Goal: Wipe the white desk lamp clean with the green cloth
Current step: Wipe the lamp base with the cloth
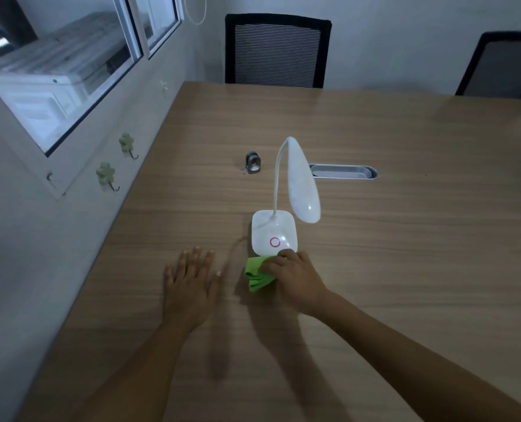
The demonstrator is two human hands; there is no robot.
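White desk lamp [274, 234] stands near the middle of the wooden tabletop [405, 239], its neck arching up and its head drooping to the right above the square base. Right hand [295, 280] reaches in palm down, fingers clasped over the bunched green cloth [254, 274], which touches the base's near edge. Left hand [190, 287] lies flat, fingers spread, grasping nothing.

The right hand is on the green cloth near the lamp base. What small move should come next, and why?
Probably slide the folded green cloth forward onto the white desk lamp's square base. The right hand already presses the cloth at the base's near edge, while the left hand lies flat and open on the wooden table.
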